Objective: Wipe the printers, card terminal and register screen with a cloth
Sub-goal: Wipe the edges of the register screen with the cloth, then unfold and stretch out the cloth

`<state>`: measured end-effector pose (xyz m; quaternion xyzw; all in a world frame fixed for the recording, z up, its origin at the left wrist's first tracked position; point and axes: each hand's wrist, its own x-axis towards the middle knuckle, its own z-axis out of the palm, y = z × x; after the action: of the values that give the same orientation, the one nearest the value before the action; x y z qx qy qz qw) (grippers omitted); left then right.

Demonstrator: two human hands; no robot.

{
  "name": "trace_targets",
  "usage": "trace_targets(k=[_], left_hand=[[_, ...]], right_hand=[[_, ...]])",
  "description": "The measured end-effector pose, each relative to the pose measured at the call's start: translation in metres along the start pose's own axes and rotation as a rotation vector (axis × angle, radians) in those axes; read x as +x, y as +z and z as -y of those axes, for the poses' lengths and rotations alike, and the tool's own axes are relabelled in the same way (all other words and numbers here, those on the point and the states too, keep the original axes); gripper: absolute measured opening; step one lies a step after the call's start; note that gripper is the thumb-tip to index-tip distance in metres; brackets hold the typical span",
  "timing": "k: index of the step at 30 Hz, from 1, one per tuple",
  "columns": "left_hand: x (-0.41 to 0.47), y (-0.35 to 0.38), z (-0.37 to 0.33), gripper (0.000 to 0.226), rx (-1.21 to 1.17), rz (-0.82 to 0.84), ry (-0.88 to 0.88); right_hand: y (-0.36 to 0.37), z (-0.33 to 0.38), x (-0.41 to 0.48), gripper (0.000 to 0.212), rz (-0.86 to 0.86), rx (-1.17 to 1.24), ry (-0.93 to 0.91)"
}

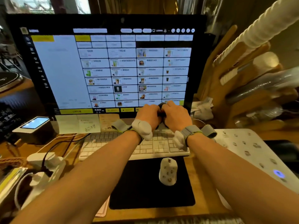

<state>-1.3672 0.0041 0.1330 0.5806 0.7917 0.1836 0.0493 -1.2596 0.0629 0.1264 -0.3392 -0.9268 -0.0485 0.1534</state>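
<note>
The large register screen point(106, 65) stands lit in front of me with a menu grid on it. My left hand point(148, 114) and my right hand point(176, 115) are pressed together at the screen's lower right edge, both gripping a dark cloth point(161, 109) that shows only between the fingers. A small card terminal point(34, 125) with a lit display sits at the left on the desk. A white printer point(252, 152) with a blue light lies at the right.
A white keyboard point(113, 143) lies under my wrists, with a patterned mouse point(168, 171) on a black mat point(145, 191) nearer me. Paper notes point(77, 123) hang below the screen. A power strip with cables point(43, 164) is at the left. Wooden racks point(242, 86) stand at the right.
</note>
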Motion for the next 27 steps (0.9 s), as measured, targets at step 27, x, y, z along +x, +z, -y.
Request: trace_targets(k=[27], left_hand=[[0.037,-0.045,-0.095,0.019,-0.394,-0.047,0.234]], right_hand=[[-0.084,-0.079,-0.028,0.028,-0.049,0.679,0.396]])
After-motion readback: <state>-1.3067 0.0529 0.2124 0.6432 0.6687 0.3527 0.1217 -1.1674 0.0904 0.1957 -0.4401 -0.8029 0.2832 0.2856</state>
